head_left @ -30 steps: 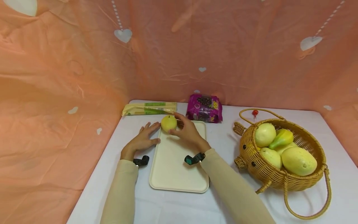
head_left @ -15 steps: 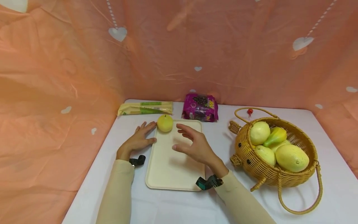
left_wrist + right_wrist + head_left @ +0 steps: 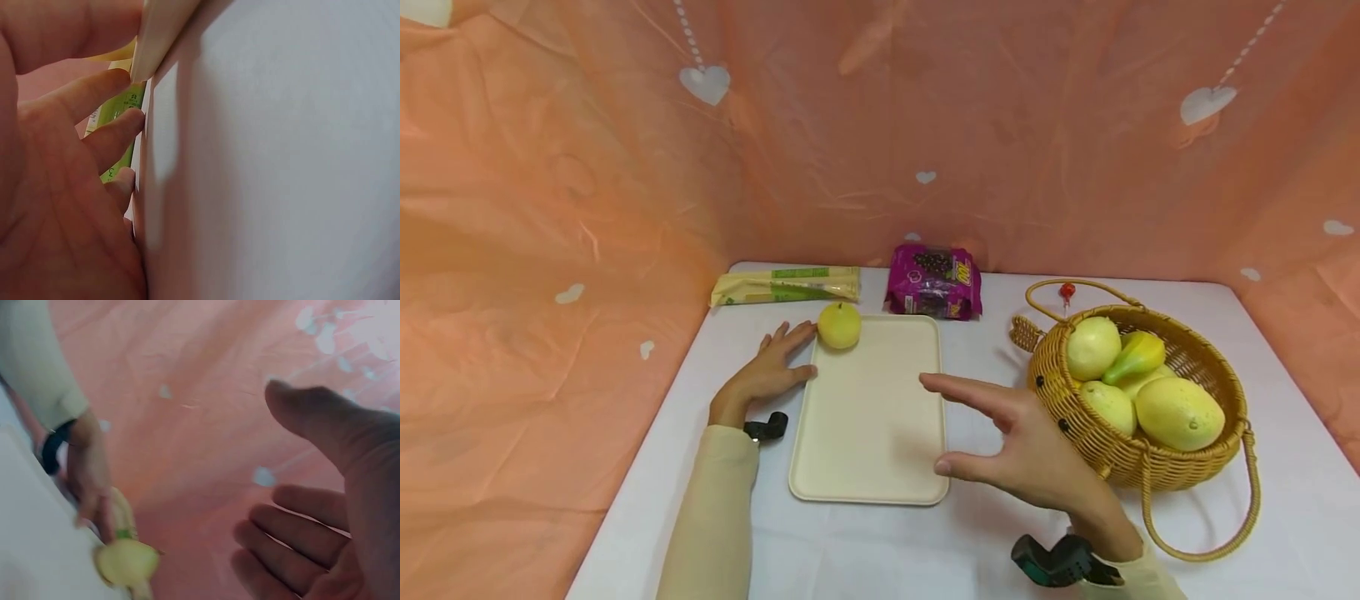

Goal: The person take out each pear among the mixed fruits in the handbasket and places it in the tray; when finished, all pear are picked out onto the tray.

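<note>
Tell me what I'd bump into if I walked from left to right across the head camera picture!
The left hand, then the round yellow fruit, then the purple packet, then the wicker basket.

Head view: widest, set high, looked forward and down over white tabletop [image 3: 865, 542], left hand [image 3: 766, 368], right hand [image 3: 1030, 450] and tray [image 3: 872, 417], toward orange backdrop [image 3: 820, 133]. Left wrist view: very close to left hand, looked along it, turned sideways so white tabletop stood like wall at right, tray edge at top. Right wrist view: close to right hand, tilted, looked across to left hand. Head and right wrist shared tray, yellow fruit [image 3: 839, 326], both hands; head and left wrist shared left hand, tray, green-printed packet [image 3: 786, 285].
</note>
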`<state>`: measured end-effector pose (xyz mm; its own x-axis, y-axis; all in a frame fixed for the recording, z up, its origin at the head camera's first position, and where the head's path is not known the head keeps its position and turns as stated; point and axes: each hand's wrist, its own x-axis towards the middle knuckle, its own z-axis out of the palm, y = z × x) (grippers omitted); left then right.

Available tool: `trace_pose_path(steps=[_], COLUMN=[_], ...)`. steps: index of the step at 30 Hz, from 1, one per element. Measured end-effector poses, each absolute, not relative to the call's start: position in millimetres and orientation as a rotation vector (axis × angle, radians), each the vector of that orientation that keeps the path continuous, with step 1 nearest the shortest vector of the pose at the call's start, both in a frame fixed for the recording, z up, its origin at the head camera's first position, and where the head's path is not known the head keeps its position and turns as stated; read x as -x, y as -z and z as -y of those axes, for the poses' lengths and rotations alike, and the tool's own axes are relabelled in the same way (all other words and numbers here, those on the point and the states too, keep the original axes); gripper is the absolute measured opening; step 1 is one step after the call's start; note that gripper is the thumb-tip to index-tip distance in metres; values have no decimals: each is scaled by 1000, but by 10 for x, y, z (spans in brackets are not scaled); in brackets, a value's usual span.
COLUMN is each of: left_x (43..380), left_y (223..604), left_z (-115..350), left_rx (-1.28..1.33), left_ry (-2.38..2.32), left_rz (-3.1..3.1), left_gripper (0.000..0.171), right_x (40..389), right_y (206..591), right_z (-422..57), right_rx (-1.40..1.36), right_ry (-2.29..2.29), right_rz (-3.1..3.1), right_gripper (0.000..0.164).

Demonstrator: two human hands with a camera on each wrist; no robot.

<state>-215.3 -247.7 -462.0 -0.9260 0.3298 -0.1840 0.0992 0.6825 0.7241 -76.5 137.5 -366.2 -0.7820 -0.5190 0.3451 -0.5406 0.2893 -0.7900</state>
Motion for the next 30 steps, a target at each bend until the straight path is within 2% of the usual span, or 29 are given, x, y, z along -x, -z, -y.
trace_pose_path(steps=[3,9,16,22,26,30], left_x=[2156,2161,2180,2178,2179,2188], left_y=[4637,4645,4633,4645,4643,4647], left_z=[2478,2467,2464,2473,2480,2479], left_rx=[-351,-331,-345,-336,-361,-370], left_ry=[-1104,-1107,-1091,-1097,-1075,-1045], left_rz=[-2591,-2579,-2583,-2586,-2613,-2628], left_gripper=[81,81,81,81,81,81], right_x=[655,443,241,225,210,212], right_y=[3582,3518,3543,3619,3705,3821], right_z=[-1657,-2277,-2883,-3284,-3597,-3904], right_rx=[-1053,-998,-860,-945,-806,-637], right_ry=[-1532,-1815,-1908,-1965,-1789,-1393], right_rz=[2469,2268,2151,1977,2128,2355], right_gripper=[81,84,81,75,74,75])
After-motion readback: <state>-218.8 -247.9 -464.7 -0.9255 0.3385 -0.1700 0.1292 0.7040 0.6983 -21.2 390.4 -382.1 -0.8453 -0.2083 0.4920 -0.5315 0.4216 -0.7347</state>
